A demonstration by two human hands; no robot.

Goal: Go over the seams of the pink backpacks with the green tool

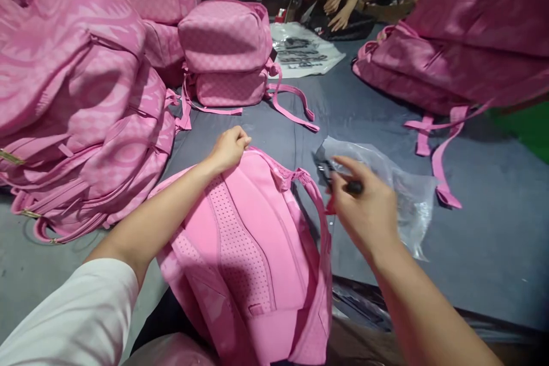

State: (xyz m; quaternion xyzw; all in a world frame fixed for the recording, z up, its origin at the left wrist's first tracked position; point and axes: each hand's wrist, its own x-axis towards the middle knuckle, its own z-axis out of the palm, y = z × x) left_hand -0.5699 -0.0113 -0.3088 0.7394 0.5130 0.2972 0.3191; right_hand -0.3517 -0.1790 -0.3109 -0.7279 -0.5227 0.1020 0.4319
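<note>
At the left, a heap of pink backpacks [94, 91] leans over the desk [484, 251]. Next, the left hand [231, 150] is closed on the top edge of the pink backpack [257, 229], which lies at the desk's near edge, its lower end by the person's lap. Its padded back faces up; its top points away from the person, and its long axis runs nearly straight outward, tilting slightly left at the far end. Right of it, the right hand [364, 200] grips a small dark tool [328, 168], too blurred to identify, beside a clear plastic bag [412, 200]. For good work, I'd judge, hold the top edge taut and keep the tool's tip off the cloth and strap.
</note>
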